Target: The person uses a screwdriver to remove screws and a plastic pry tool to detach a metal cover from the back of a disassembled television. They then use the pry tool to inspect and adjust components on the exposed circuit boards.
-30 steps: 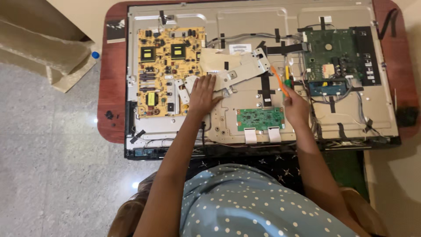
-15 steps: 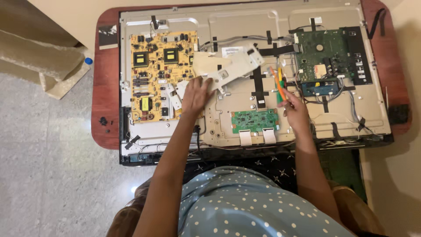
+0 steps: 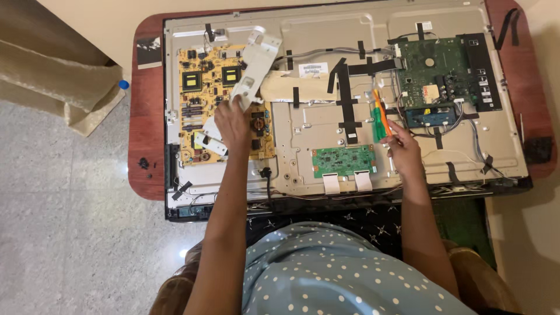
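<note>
From the head camera, my left hand (image 3: 232, 123) has its grip clenched on the lower end of a pale metal bracket (image 3: 252, 67), held tilted above the yellow circuit board (image 3: 201, 108) at the left of an opened television back panel (image 3: 318, 125). My right hand (image 3: 401, 149) grasps a screwdriver with an orange and green handle (image 3: 379, 114) — its tip points up the panel, just left of the large green circuit board (image 3: 440, 73) at the upper right. A small green board (image 3: 343, 160) sits low on the panel between my two arms, with two white ribbon tabs below it. Strips of black tape (image 3: 344, 96) pin cables to the metal. The panel lies on a reddish-brown wooden surface (image 3: 146, 128); a folded beige cloth (image 3: 64, 81) rests on the floor to the left.
</note>
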